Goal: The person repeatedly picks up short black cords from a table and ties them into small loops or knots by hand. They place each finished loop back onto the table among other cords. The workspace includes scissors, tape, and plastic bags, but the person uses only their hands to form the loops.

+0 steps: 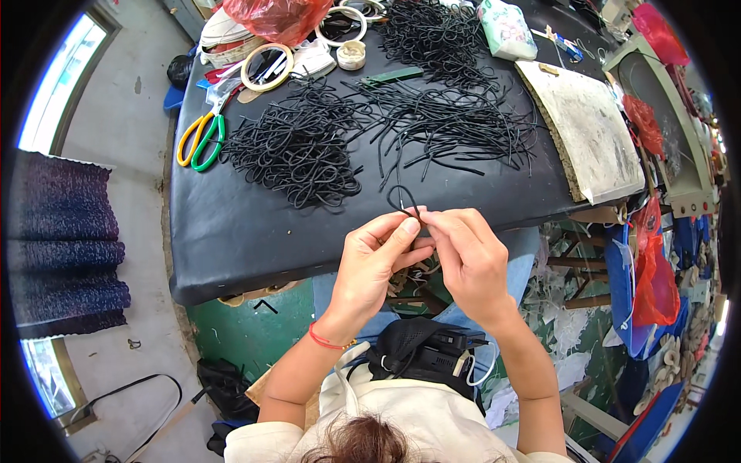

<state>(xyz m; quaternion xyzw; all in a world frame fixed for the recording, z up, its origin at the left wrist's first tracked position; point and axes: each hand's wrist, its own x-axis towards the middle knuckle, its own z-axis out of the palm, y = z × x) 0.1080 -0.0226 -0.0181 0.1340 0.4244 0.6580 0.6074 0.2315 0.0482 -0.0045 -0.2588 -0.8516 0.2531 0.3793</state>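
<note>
Both hands meet at the near edge of the black-covered table (231,239). A black cord (403,191) forms a small upright loop above my fingertips. My left hand (378,251) pinches it between thumb and forefinger. From the other side my right hand (467,258) has its fingertips closed on the same cord. Its lower part is hidden among the fingers. Beyond the hands lie a heap of looped black cords (297,147) at the left and a spread of straighter black cords (463,127) at the right.
Scissors (202,143) with yellow and green handles lie at the table's left. Tape rolls (268,68) and a red plastic bag (282,17) stand behind. Another black cord heap (436,35) lies farther back. A pale board (587,127) is at the right, near a white tissue pack (506,29).
</note>
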